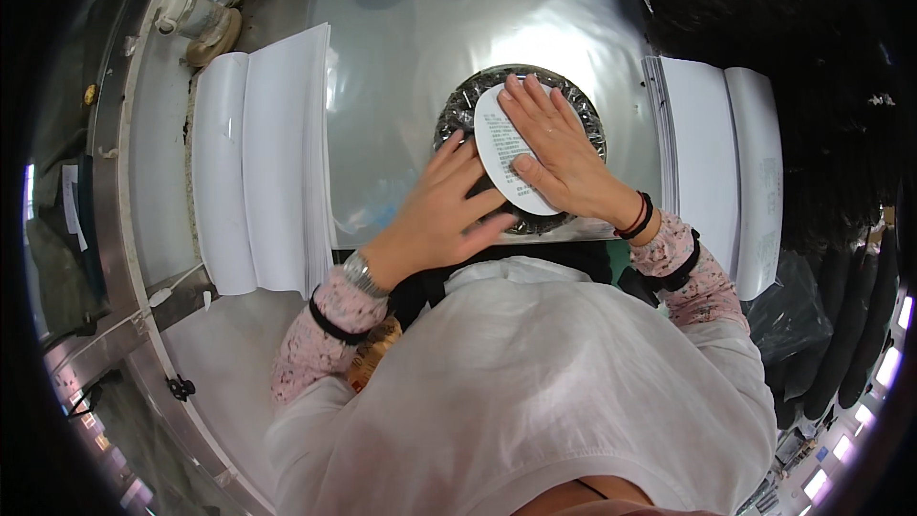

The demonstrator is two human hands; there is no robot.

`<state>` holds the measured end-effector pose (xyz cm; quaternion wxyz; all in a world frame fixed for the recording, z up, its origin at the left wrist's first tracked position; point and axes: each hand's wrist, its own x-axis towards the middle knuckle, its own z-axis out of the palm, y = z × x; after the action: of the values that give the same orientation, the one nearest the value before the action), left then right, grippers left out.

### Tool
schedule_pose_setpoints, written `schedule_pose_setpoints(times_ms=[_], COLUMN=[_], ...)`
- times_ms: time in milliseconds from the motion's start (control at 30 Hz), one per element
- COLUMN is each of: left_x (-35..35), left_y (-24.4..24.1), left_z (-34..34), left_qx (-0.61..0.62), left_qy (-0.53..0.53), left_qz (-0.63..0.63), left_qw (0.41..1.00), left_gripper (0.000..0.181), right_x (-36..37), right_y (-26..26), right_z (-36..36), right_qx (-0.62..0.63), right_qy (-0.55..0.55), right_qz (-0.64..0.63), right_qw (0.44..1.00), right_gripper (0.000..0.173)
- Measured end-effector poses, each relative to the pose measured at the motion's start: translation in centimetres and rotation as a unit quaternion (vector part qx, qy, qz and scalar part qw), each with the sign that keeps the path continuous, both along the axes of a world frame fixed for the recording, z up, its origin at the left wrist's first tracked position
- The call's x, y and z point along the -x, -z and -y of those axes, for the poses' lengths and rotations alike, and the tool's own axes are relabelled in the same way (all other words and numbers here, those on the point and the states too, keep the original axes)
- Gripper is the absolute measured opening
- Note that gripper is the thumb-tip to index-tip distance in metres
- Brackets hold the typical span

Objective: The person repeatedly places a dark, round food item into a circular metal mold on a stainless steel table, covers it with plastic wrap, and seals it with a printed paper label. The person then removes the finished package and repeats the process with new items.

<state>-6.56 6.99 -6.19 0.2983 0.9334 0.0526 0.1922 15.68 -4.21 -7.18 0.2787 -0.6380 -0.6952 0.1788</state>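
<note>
In front of me a round, dark bundle wrapped in clear film (456, 113) lies on a stack of clear plastic sheets or bags (401, 86). On top of the bundle is an oval white label (494, 143) bearing small print. My right hand (550, 147) lies flat on the label's right part, palm down, fingers nearly together. At the bundle's lower left edge is my left hand (455, 204), slightly blurred, its fingers spread and pointing up and to the right, with nothing held. What lies under both palms is hidden.
Stacks of white sheets stand at the left (286, 158) and right (702, 165), each with a curled outer edge. A tape dispenser (197, 21) sits at the upper left. Dark fibrous material (774, 21) fills the upper right. Several dark rolls (845, 330) lie at the lower right.
</note>
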Motion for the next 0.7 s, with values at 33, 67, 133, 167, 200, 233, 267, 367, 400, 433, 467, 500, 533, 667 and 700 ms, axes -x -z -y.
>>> schedule_pose_setpoints(times_ms=[33,67,133,167,200,233,267,367,400,433,467,500,533,667,700], left_x=[1.0,1.1,0.8,0.6,0.1,-0.1,-0.4,-1.0,-1.1,-0.6,0.5,0.9,-0.1,-5.2,-5.9], left_y=[0.2,0.7,1.1,1.3,1.6,1.6,1.5,0.7,0.6,1.2,2.4,3.2,2.6,4.5,4.9], left_z=[-0.2,-0.1,0.3,0.6,1.0,1.1,1.1,0.9,0.7,-0.1,-1.3,-2.4,-2.5,-1.6,-1.7], left_qx=[-0.023,-0.045,-0.056,-0.061,-0.052,-0.045,-0.037,-0.041,-0.047,0.082,0.210,0.332,0.402,0.533,0.533], left_qy=[-0.002,-0.079,-0.118,-0.136,-0.147,-0.146,-0.145,-0.149,-0.152,-0.153,-0.151,-0.146,-0.183,-0.278,-0.284], left_qz=[0.009,0.013,-0.032,-0.054,-0.044,-0.050,-0.056,-0.057,-0.053,-0.005,0.043,0.092,0.120,0.170,0.165], left_qw=[1.000,0.996,0.991,0.987,0.987,0.987,0.987,0.986,0.986,0.985,0.965,0.927,0.889,0.781,0.780], left_gripper=[0.064,0.052,0.048,0.047,0.044,0.044,0.043,0.040,0.038,0.037,0.035,0.034,0.034,0.038,0.039], right_x=[0.0,0.0,0.3,0.6,0.7,0.8,1.0,1.3,1.5,1.5,1.5,1.6,1.8,1.8,2.2], right_y=[0.0,-0.2,-0.4,-0.4,-0.4,-0.3,-0.3,-0.2,-0.2,-0.3,-0.3,-0.2,-0.1,0.7,0.6], right_z=[0.0,-0.1,-0.2,-0.2,0.0,0.2,0.1,-0.1,-0.2,-0.2,0.0,-0.1,0.1,-0.3,-0.2], right_qx=[0.001,0.002,-0.001,-0.001,0.002,0.005,0.006,0.009,0.010,0.008,0.008,0.005,0.007,-0.018,-0.012], right_qy=[-0.003,-0.006,-0.016,-0.026,-0.034,-0.041,-0.042,-0.044,-0.045,-0.042,-0.043,-0.045,-0.046,-0.051,-0.050], right_qz=[0.018,0.035,0.057,0.075,0.094,0.113,0.129,0.173,0.186,0.199,0.201,0.204,0.206,0.258,0.256], right_qw=[1.000,0.999,0.998,0.997,0.995,0.993,0.991,0.984,0.981,0.979,0.979,0.978,0.977,0.965,0.965], right_gripper=[0.070,0.069,0.067,0.067,0.067,0.067,0.068,0.070,0.072,0.074,0.075,0.077,0.078,0.083,0.086])
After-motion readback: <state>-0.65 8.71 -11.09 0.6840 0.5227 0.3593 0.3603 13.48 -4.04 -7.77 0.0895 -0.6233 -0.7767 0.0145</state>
